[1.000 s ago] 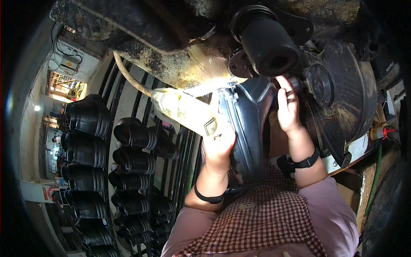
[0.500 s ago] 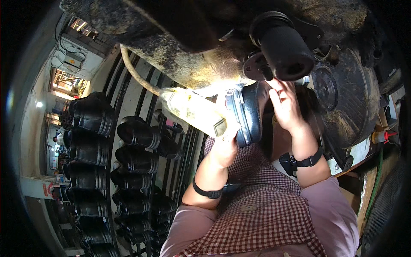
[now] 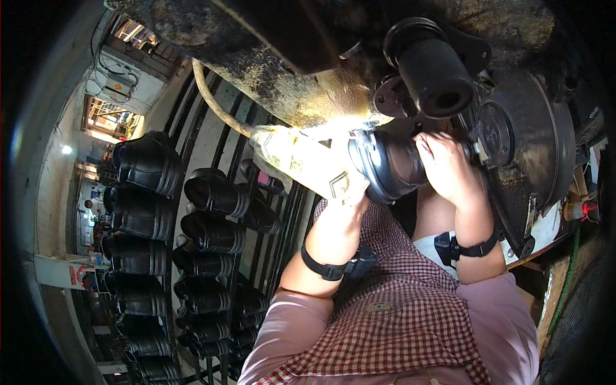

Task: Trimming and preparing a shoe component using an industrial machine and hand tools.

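Note:
A black leather shoe [image 3: 401, 163] with a thick, ridged sole edge is held up beneath the worn head of a machine [image 3: 321, 96]. My right hand [image 3: 447, 165] is closed on the shoe's upper at its right side, fingers bent over the leather. At the sole side, my left hand [image 3: 350, 197] is against the shoe, with most of its fingers hidden behind a cream-coloured wrapped lamp [image 3: 292, 157]. Bright light falls on the sole edge just under the machine. A dark cylinder [image 3: 436, 77] hangs from the machine above my right hand.
Racks on the left hold several black shoes [image 3: 144, 208] in rows. A large dark wheel [image 3: 523, 138] stands close to my right forearm. Beside it, a red-tipped bottle [image 3: 581, 210] is at the bench edge. The lamp's bent neck [image 3: 215, 102] crosses in front of the racks.
The shoe has turned, showing more of its upper. My right hand has moved slightly right and down, its fingers now bent over the shoe. The whole view has shifted a little.

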`<control>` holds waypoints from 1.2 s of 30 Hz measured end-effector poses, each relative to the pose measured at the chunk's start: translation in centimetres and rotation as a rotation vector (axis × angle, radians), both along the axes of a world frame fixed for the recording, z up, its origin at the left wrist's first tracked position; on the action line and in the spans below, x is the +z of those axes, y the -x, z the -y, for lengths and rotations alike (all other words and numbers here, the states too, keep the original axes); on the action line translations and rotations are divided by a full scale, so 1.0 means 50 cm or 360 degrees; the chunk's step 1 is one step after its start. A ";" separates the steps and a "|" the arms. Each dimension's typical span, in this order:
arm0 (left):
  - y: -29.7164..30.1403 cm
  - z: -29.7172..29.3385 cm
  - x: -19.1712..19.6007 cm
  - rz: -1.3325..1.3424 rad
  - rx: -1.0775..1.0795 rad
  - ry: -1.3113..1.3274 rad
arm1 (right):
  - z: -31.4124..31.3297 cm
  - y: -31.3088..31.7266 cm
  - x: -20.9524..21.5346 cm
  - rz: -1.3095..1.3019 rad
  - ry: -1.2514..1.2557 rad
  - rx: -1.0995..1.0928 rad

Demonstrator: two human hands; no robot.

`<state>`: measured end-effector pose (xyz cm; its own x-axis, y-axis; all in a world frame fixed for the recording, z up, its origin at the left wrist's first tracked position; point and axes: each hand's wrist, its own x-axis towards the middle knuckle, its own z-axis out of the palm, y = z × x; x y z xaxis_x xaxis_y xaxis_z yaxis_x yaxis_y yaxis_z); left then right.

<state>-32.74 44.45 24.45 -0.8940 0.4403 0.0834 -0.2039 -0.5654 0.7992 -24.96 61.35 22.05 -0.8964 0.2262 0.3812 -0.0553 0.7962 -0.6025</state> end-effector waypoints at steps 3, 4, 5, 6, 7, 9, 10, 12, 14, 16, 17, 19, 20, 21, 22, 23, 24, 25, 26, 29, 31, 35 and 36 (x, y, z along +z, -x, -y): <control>-0.001 0.013 0.041 0.0023 -0.0256 -0.0198 | 0.033 -0.048 0.016 0.0163 0.0157 -0.0170; -0.002 0.015 0.042 0.0033 -0.0341 -0.0265 | 0.042 -0.064 0.028 0.0264 0.0208 -0.0170; -0.010 0.015 0.036 -0.0242 0.0069 0.0382 | 0.050 -0.078 0.015 0.0072 0.0133 -0.0150; -0.015 0.016 0.036 -0.0241 0.0069 0.0378 | 0.057 -0.094 0.018 -0.0023 0.0004 -0.0132; -0.019 0.016 0.036 -0.0284 0.0075 0.0372 | 0.063 -0.110 0.031 0.0009 -0.0020 -0.0106; -0.026 0.017 0.038 -0.0376 0.0092 0.0361 | 0.073 -0.132 0.058 0.0031 -0.0041 -0.0023; -0.028 0.019 0.040 -0.0424 0.0104 0.0356 | 0.076 -0.135 0.067 0.0025 -0.0045 -0.0020; -0.032 0.022 0.040 -0.0517 0.0120 0.0345 | 0.081 -0.140 0.080 0.0006 -0.0045 0.0000; -0.036 0.026 0.037 -0.0607 0.0132 0.0335 | 0.077 -0.133 0.067 -0.0054 -0.0026 0.0036; -0.040 0.030 0.031 -0.0702 0.0158 0.0325 | 0.075 -0.127 0.063 -0.0080 0.0206 0.0046; -0.042 0.033 0.028 -0.0749 0.0172 0.0320 | 0.077 -0.128 0.071 -0.0061 0.0396 0.0067; -0.046 0.025 0.009 -0.0834 0.0171 0.0311 | 0.069 -0.124 0.056 -0.0138 0.0492 0.0065; -0.093 0.036 -0.009 -0.0575 0.0052 0.0119 | 0.071 -0.124 0.058 -0.0227 0.0594 0.0098; -0.150 0.038 -0.021 -0.0444 0.0053 0.0487 | 0.069 -0.121 0.049 -0.0227 0.0591 0.0095; -0.176 0.048 -0.069 -0.0777 0.0215 0.0431 | 0.075 -0.118 0.052 -0.0283 0.0656 0.0099; -0.193 0.065 -0.085 -0.0724 0.0144 0.0340 | 0.083 -0.114 0.044 -0.0327 0.0730 0.0082; -0.212 0.070 -0.083 -0.0652 0.0080 0.0244 | 0.082 -0.117 0.041 -0.0313 0.0731 0.0068; -0.202 0.074 -0.071 -0.0582 0.0016 0.0158 | 0.081 -0.114 0.040 -0.0330 0.0832 0.0096; -0.200 0.081 -0.070 -0.0643 0.0046 0.0340 | 0.083 -0.114 0.039 -0.0346 0.0932 0.0123; -0.182 0.069 -0.014 -0.0461 0.0129 0.0236 | 0.083 -0.108 0.068 -0.0353 0.1568 0.0241; -0.160 0.075 -0.002 -0.0426 0.0150 0.0491 | 0.082 -0.109 0.061 -0.0339 0.1637 0.0269; -0.109 0.085 0.014 -0.0468 0.0281 0.0708 | 0.090 -0.111 0.043 -0.0414 0.1412 0.0247; -0.097 0.085 0.019 -0.0477 0.0264 0.0633 | 0.092 -0.113 0.045 -0.0423 0.1376 0.0209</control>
